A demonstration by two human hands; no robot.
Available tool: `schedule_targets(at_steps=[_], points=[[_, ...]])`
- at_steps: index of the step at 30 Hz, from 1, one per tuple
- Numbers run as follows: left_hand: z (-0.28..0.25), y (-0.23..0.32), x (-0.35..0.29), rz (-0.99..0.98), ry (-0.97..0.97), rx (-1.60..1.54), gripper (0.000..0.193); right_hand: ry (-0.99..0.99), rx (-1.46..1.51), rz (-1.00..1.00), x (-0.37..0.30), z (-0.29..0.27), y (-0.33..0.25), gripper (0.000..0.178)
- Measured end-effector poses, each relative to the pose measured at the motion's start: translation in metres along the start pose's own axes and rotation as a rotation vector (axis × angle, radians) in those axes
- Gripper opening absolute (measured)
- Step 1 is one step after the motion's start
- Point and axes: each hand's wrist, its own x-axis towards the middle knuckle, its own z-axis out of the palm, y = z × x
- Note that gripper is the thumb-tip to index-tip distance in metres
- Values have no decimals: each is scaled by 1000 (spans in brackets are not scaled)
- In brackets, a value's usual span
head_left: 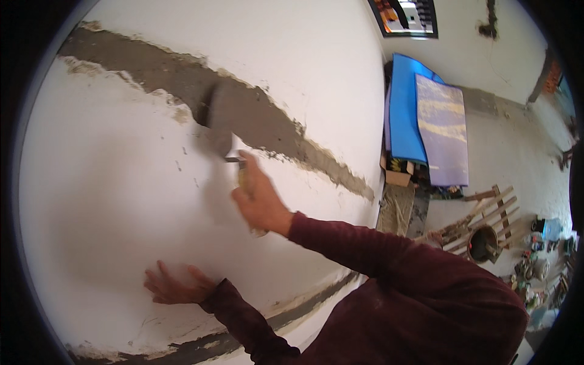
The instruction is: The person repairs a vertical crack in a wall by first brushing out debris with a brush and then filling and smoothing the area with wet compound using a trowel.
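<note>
My right hand [261, 198] is closed around the handle of a trowel [224, 143]. Its blade, blurred by motion, lies over a band of wet grey mortar [140, 61] that runs slantwise across the white wall [109, 201]. Whether the blade presses on the mortar or hovers just off it, I cannot tell. Lower and to the left, my left hand [176, 285] rests flat on the bare white wall, fingers spread and holding nothing. Both arms wear dark maroon sleeves.
A second grey strip [292, 313] crosses the wall low down. To the right stand blue and purple sheets [407, 115], a wooden pallet [502, 210] and a bucket [483, 243]. Several small items clutter the floor at far right. A framed panel [404, 17] hangs at the top.
</note>
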Motion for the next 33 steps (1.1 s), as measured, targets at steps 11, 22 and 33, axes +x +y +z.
schedule_targets(at_steps=[11,22,33], points=[[7,0,-6,24,44,-60,65,-248,-87,-101,66,25,-45,58],[5,12,-3,50,71,-108,61,-204,-370,331,10,-66,85,57],[4,2,-6,56,53,-154,62,-41,-390,21,23,-53,90,57]])
